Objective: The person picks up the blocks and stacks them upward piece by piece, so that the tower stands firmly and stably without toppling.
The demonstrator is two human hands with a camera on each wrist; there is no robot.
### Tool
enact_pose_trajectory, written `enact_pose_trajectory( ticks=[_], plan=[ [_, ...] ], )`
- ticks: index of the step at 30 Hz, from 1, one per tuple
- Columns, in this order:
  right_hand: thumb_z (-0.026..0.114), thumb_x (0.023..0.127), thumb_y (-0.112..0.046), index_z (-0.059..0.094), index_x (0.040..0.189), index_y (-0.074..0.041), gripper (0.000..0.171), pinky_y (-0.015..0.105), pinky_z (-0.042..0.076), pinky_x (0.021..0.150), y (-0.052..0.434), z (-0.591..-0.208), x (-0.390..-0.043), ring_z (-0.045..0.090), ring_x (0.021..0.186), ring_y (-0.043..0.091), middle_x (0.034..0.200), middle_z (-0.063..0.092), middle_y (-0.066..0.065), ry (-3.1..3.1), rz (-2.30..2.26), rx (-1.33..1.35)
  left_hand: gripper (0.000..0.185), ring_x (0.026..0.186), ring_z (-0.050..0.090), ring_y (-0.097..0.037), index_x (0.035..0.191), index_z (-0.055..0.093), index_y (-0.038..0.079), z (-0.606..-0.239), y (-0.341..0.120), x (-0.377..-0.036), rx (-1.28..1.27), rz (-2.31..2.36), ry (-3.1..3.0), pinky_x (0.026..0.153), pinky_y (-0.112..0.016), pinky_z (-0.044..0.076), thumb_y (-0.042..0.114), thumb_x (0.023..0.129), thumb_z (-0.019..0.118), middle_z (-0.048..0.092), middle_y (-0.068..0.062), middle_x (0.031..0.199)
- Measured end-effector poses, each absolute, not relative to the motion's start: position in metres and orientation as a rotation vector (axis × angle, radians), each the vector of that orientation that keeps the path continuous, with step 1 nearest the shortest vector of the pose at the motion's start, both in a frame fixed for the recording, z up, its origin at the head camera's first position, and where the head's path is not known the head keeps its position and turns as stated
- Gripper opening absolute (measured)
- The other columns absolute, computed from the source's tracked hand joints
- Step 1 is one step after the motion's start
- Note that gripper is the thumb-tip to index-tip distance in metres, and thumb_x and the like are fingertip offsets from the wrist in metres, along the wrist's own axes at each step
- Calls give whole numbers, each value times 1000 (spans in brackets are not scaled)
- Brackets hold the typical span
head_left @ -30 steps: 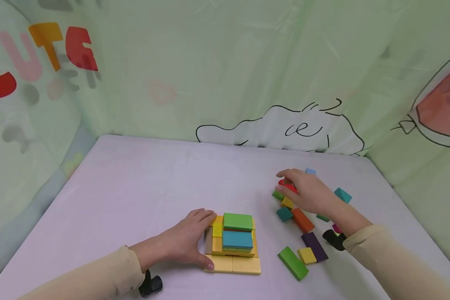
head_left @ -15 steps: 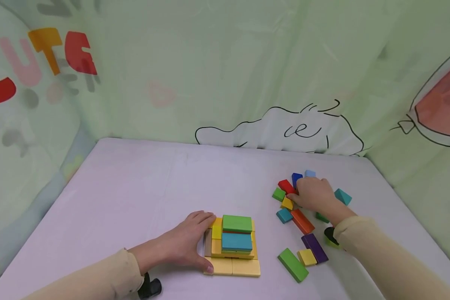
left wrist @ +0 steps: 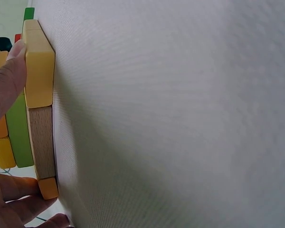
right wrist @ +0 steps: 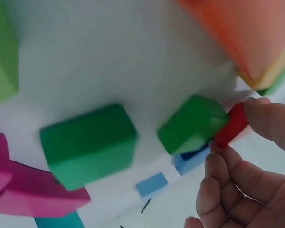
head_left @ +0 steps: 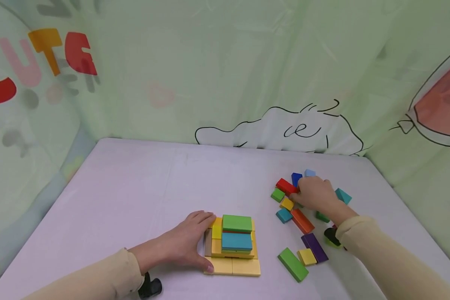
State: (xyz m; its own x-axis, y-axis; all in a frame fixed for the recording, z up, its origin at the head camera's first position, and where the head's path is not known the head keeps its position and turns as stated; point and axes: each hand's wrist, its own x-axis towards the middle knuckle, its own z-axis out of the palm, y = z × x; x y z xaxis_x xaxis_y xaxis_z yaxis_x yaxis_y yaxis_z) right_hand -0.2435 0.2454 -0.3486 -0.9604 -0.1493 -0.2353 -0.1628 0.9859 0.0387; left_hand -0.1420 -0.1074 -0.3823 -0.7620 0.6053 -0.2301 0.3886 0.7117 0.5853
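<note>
A low stack of blocks sits near the table's front: yellow base blocks [head_left: 232, 265], a teal block [head_left: 237, 241] and a green block [head_left: 237, 223] on top. My left hand [head_left: 204, 241] rests flat against the stack's left side, thumb on the front yellow piece. In the left wrist view its fingers [left wrist: 4, 90] touch a yellow block [left wrist: 39, 66] beside a plain wooden one [left wrist: 42, 142]. My right hand [head_left: 300, 192] is curled among the loose blocks and pinches the end of a red block [head_left: 286, 186]. The red block [right wrist: 230, 127] shows between thumb and fingers beside a green cube [right wrist: 192, 124].
Loose blocks lie at the right: an orange bar [head_left: 302, 220], a purple bar [head_left: 314, 246], a green bar [head_left: 292, 263], small yellow [head_left: 306, 256], teal [head_left: 283, 215] and blue [head_left: 296, 178] pieces. Printed green fabric walls [head_left: 225, 75] enclose the pale table [head_left: 142, 191].
My right hand drew back from its open reach over the loose blocks and curled onto the red block's end. The left hand and the stack have not moved.
</note>
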Motion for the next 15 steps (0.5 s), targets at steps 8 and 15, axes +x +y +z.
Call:
enact_pose_trajectory(
  ticks=[8,15],
  plan=[
    [84,82,-30,74,99,-1,35,50,54,75,215,-311,-204,60,82,27,84,68,8,3188,17,-565,114,153,28,-34,157,36,3,-384,-108,-143,754,716,2513,124,-53,32,51,70,91,38,-12,162],
    [95,69,-32,74,97,-13,39,40,53,75,176,-295,-142,63,88,18,90,71,-1,3294,-91,-1232,113,152,29,-34,157,36,2,-385,-107,-144,762,711,2519,123,-53,33,50,70,91,38,-12,162]
  ],
)
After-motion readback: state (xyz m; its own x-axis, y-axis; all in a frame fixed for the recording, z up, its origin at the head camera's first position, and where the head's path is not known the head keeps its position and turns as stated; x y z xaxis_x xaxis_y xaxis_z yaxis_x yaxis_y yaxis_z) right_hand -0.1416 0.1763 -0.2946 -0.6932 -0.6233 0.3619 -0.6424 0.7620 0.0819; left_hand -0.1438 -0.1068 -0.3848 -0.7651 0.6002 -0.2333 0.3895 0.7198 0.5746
